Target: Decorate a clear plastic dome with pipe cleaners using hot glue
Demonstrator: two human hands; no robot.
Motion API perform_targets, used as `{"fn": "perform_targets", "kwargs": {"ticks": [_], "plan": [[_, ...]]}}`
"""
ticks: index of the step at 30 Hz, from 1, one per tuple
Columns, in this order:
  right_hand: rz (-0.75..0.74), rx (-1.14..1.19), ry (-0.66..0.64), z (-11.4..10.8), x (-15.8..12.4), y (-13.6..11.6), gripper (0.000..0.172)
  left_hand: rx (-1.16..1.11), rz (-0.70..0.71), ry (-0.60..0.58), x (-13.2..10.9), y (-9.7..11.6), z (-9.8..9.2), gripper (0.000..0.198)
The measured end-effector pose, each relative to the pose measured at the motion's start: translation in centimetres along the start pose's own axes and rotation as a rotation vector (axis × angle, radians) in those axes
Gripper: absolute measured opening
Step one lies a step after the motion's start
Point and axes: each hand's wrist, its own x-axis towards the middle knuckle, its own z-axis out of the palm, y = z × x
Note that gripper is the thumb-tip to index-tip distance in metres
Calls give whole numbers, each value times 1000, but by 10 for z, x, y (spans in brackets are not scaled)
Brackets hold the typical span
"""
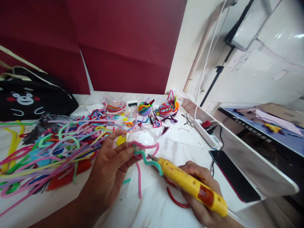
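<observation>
Clear ball [142, 136] in L hand [107, 169], nr glue gun [187, 182] in R hand [206, 177]

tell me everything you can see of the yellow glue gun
The yellow glue gun looks plastic, with a dark pointed nozzle, small recesses and a reddish window toward the rear, where a pale cord or stick extends. It slants, nozzle to the upper left, held over the white table in the right hand's grip. The green fuzzy stem overlaps its front in view; contact is unclear.
</observation>
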Motion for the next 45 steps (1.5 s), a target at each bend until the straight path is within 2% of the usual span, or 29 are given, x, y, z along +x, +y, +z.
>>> {"fn": "perform_targets", "kwargs": {"ticks": [5,13,15,18,21,24,28,31,33,35,39,41,43,45], "plan": [[66,50,-81,-8,-5,0,24,-47,-19,26,1,1,3,51],[128,112,-81,-10,-9,1,25,-79,-28,82,3,5,4,54],[205,151,-66,-11,-9,-3,24,-63,-21,72,4,6,3,51],[416,270,-54,-15,-2,-13,24,-55,4,73,7,7,1,50],[624,435,-124,-21,12,-13,31,-59,32,71,11,7,-1,50],[762,451,-281,-24,26,3,39,-46,58,91,16,6,-3,46],[935,367,-310,-20,40,37,45,-38,74,103,20,2,-6,42],[974,396,-326,-17,45,56,46,-47,71,110,20,1,-7,44],[977,357,-346,-17,47,64,46,-53,62,126,20,2,-6,46],[945,191,-369,-18,47,70,42,-58,56,145,20,2,-5,47],[722,-427,-428,-23,45,78,32,-58,54,156,19,3,-3,50],[640,-665,-449,-25,44,76,31,-58,52,148,18,4,-2,51],[548,-782,-410,-23,44,67,30,-62,50,140,17,3,-1,52],[361,-747,-285,-18,45,49,27,-60,50,140,17,3,-1,51]]}}
